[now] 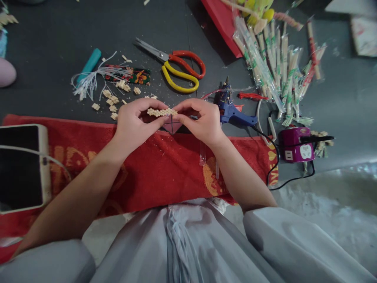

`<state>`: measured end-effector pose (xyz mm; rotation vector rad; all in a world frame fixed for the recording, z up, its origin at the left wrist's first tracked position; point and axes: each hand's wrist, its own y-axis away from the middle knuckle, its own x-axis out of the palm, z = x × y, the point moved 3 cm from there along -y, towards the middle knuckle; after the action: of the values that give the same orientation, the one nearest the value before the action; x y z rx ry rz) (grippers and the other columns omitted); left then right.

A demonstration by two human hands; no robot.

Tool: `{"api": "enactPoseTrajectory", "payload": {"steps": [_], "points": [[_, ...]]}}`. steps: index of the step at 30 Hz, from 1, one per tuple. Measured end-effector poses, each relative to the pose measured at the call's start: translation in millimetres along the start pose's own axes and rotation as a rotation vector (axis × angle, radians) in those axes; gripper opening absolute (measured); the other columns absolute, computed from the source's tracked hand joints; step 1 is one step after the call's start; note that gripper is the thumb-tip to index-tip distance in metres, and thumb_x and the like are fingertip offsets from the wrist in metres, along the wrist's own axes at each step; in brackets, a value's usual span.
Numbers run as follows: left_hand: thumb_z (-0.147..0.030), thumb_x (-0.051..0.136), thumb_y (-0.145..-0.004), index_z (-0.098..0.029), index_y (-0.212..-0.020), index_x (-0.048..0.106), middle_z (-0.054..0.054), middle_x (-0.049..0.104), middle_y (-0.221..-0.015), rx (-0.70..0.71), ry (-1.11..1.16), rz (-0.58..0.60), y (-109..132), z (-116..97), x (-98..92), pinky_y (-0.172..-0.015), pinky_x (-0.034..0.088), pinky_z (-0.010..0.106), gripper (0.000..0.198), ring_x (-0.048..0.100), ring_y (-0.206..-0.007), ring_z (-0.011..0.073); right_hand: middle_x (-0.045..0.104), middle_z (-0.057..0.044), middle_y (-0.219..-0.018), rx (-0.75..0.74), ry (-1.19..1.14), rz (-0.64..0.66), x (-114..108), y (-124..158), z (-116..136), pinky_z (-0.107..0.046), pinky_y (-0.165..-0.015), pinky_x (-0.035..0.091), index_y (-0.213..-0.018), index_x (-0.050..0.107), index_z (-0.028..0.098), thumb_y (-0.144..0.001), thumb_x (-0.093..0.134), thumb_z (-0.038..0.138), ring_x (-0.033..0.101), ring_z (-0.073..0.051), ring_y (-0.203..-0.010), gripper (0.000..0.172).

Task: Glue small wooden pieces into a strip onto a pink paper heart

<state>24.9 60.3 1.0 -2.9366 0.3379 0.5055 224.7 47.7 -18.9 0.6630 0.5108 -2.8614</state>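
Note:
My left hand [136, 121] and my right hand [200, 120] pinch the two ends of a short pale strip of small joined wooden pieces [161, 112], held level just above the far edge of a red cloth [153, 173]. Both hands have fingers closed on the strip. More small pale wooden bits [113, 100] lie scattered on the dark surface just left of my left hand. A blue glue gun [231, 108] lies close beside my right hand.
Red and yellow scissors [181, 68] lie beyond the hands. A pile of wrapped chopsticks [275, 67] is at the upper right, a purple power socket [294, 145] with black cord at right. A phone [22, 167] lies at left, white threads [88, 80] and a teal tube [90, 63] at upper left.

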Motion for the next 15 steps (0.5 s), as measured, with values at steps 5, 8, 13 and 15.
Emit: {"api": "enactPoseTrajectory", "payload": {"steps": [5,8,13,15], "points": [[-0.031,0.083,-0.084,-0.028,-0.097,0.084,0.003,0.086,-0.102,0.043,0.030,0.027,-1,4,0.5,-0.083,0.069,0.034,0.014,0.082,-0.093,0.0223,0.086,-0.004,-0.105,0.005,0.005,-0.040,-1,0,-7,-0.034,-0.089,0.068,-0.105,0.084,0.022,-0.099,0.077,0.035,0.079,-0.018,-0.094,0.016],[-0.029,0.081,-0.084,-0.028,-0.099,0.084,0.004,0.087,-0.104,0.055,0.051,0.057,-1,5,0.3,-0.083,0.071,0.035,0.015,0.083,-0.093,0.0241,0.086,-0.004,-0.104,-0.030,-0.024,-0.084,-1,0,-11,-0.034,-0.088,0.068,-0.105,0.085,0.022,-0.098,0.077,0.031,0.080,-0.018,-0.095,0.013],[-0.032,0.081,-0.086,-0.028,-0.104,0.085,0.005,0.087,-0.113,-0.003,0.091,0.102,0,10,1.3,-0.093,0.072,0.038,0.020,0.084,-0.105,0.0283,0.087,-0.003,-0.104,-0.053,-0.023,-0.093,-3,0,-13,-0.034,-0.088,0.067,-0.106,0.086,0.023,-0.098,0.077,0.028,0.080,-0.018,-0.095,0.013],[-0.033,0.080,-0.085,-0.027,-0.106,0.085,0.006,0.087,-0.112,0.021,0.086,0.091,0,11,1.3,-0.092,0.072,0.039,0.023,0.084,-0.102,0.0280,0.087,-0.003,-0.106,-0.043,0.010,-0.077,-4,-1,-12,-0.036,-0.091,0.067,-0.107,0.087,0.024,-0.098,0.078,0.028,0.081,-0.019,-0.097,0.013]]}}
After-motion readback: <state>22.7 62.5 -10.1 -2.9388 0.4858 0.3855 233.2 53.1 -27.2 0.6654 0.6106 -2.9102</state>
